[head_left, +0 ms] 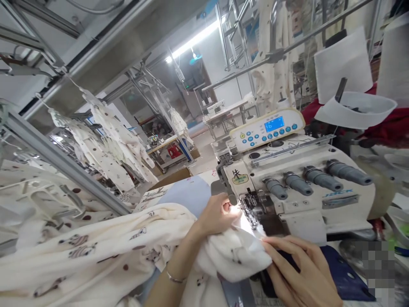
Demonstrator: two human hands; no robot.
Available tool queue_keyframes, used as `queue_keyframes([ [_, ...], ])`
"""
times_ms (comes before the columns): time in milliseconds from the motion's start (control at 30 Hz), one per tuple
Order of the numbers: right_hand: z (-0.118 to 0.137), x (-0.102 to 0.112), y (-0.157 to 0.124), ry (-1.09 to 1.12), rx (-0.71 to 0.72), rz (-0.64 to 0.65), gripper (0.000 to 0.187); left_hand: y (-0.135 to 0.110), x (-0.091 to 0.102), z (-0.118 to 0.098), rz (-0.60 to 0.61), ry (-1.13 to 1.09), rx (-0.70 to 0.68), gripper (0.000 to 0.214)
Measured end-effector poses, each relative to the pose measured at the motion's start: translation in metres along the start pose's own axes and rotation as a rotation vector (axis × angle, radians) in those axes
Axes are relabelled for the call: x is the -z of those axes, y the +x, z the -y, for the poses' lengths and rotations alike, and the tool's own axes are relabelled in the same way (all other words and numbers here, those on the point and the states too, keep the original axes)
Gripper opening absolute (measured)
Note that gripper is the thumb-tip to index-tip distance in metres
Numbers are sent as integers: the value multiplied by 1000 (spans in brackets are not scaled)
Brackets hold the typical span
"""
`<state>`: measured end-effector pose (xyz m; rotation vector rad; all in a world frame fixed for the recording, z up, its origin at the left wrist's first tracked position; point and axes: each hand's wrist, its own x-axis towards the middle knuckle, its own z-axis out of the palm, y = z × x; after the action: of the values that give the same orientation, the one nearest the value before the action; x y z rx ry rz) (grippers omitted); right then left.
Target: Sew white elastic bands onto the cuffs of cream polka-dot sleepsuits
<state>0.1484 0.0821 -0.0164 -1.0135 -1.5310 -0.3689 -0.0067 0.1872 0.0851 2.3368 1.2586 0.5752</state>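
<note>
Two bare hands work the cream fabric (236,251) at a white sewing machine (303,213), close to its brightly lit presser foot (253,218). The left hand (220,215) is curled nearly closed, thumb and fingers pinching the fabric just beside the foot. The right hand (302,266) has its fingertips gathered on the fabric's edge nearer the person; the underside of that fold is hidden, so I cannot tell how the thumb bears on it. The cream fabric lies over the near edge of the worktop (187,194) and spreads in a long heap toward the left edge, while the sewing machine stands along the right side.

To guide it well, hold the edge flat and in line with the foot, and pull no harder than the feed asks; a tug would probably stretch so soft a material. The left fingertips are very near the foot and belong to one side of it. The heap on the left looks heavy enough to drag, so a little slack seems sensible.

The fabric looks plush and thick, falling in rounded folds printed with striped figures (82,251) and brown dots (126,267). Against it the machine is hard and smooth, with four tapered grey knobs (322,178) in a row. A thin metallic bracelet (175,276) circles the left wrist
</note>
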Motion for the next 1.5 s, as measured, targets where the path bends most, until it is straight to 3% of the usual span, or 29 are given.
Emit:
queue_keyframes([
  [167, -3, 0, 11, 31, 24, -2, 16, 0, 15, 9, 55, -76, -128, 30],
  [333, -11, -3, 12, 40, 69, 28, 17, -26, 44, -5, 136, -26, -230, 23],
  [500, -11, -6, 10, 144, 18, 11, 17, -47, 58, -28, 375, 412, -435, 33],
  [600, -8, -5, 11, 291, -70, 39, 18, -45, 67, -45, 424, 665, -430, 11],
  [633, -7, -4, 12, 326, -85, 81, 18, -44, 70, -51, 439, 651, -449, 4],
  [733, -4, 0, 15, 390, -97, 227, 23, -42, 77, -64, 509, 406, -547, 15],
  [800, -3, 3, 15, 420, -100, 277, 25, -41, 75, -65, 490, 358, -555, 14],
  [900, -2, 7, 13, 432, -122, 332, 23, -37, 64, -58, 408, 519, -499, 19],
  [1033, -1, 10, 10, 409, -126, 370, 26, -27, 51, -52, 540, 671, -524, 37],
  [1233, 0, 16, 18, 360, -39, 353, 25, -28, 51, -69, 459, 1007, -486, 18],
  [1400, -2, 29, 26, 344, 63, 344, 25, -61, 56, -96, 431, 823, -691, 8],
  [1500, 4, 37, 30, 317, 198, 327, 31, -81, 51, -97, 352, 681, -661, 5],
])
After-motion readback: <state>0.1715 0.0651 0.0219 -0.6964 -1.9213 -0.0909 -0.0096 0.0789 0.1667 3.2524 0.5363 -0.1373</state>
